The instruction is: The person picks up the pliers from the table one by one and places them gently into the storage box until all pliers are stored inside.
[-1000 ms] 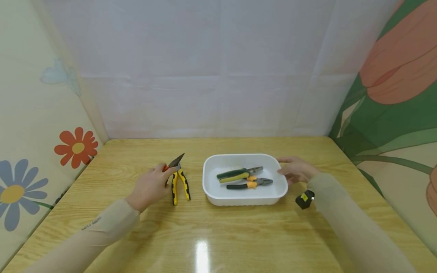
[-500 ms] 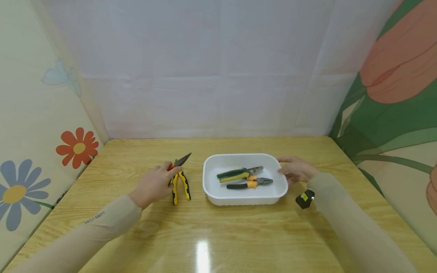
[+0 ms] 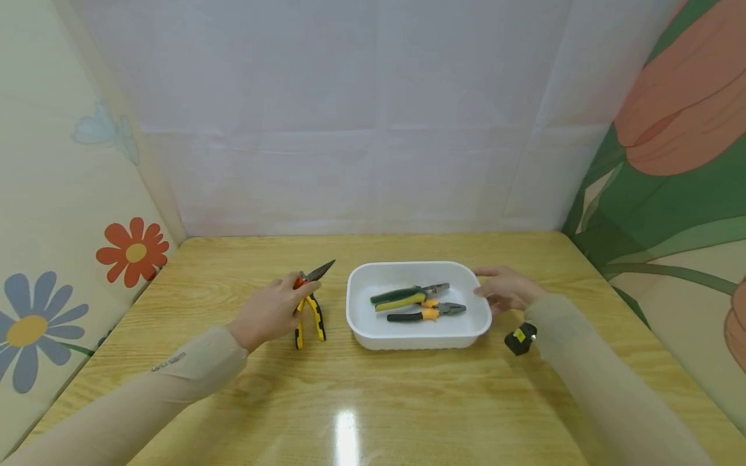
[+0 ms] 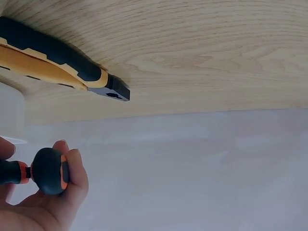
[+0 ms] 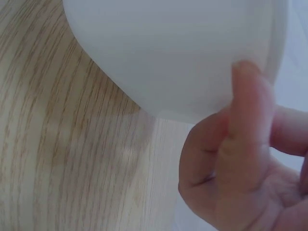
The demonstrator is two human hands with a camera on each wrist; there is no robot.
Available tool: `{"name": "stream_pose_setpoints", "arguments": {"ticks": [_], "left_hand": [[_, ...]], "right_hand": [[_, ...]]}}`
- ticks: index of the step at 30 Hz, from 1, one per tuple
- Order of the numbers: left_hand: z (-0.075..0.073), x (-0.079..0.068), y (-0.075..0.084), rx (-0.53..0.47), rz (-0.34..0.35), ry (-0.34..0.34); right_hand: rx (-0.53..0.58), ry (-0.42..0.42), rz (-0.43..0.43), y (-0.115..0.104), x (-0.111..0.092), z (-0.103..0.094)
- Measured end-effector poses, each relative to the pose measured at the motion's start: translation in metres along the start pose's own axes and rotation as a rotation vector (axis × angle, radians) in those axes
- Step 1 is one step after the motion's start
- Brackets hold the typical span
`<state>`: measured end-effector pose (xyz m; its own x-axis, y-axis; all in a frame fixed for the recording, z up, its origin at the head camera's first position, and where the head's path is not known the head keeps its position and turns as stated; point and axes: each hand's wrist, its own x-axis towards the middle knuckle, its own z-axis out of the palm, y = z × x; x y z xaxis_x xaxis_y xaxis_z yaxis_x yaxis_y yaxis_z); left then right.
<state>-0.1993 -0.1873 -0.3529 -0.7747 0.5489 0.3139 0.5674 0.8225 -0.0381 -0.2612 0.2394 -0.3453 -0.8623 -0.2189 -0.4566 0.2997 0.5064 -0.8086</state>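
My left hand [image 3: 274,310] grips a pair of long-nose pliers [image 3: 319,270] by its handles, pointed dark jaws toward the upper right. In the left wrist view, the black handle ends [image 4: 48,171] with orange trim stick out of the fist. Under that hand lie yellow-and-black pliers [image 3: 317,317] on the table, legs spread; the hand partly hides them in the head view. My right hand [image 3: 506,289] holds the right end of a white plastic basin [image 3: 416,343], one fingertip against the wall below the rim [image 5: 168,57]. Inside the basin lie green-handled pliers [image 3: 402,299] and orange-and-black pliers [image 3: 428,314].
A small black tape measure [image 3: 520,339] with a yellow-green label sits right of the basin, beside the right wrist. The wooden table [image 3: 431,401] reaches back to a white cloth wall [image 3: 373,162]. Flower-patterned panels [image 3: 46,194] stand at both sides.
My left hand has moved slightly to the right, toward the basin, carrying the long-nose pliers over the yellow-and-black ones. My right hand and the basin have stayed put.
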Motion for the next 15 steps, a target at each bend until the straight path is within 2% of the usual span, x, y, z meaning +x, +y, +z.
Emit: {"name": "stream_pose_setpoints", "arguments": {"ticks": [15], "left_hand": [[-0.0019,0.0089,0.0021,0.018,0.055,-0.036]], "right_hand": [[-0.009,0.003,0.018,-0.0004,0.0012,-0.0003]]}}
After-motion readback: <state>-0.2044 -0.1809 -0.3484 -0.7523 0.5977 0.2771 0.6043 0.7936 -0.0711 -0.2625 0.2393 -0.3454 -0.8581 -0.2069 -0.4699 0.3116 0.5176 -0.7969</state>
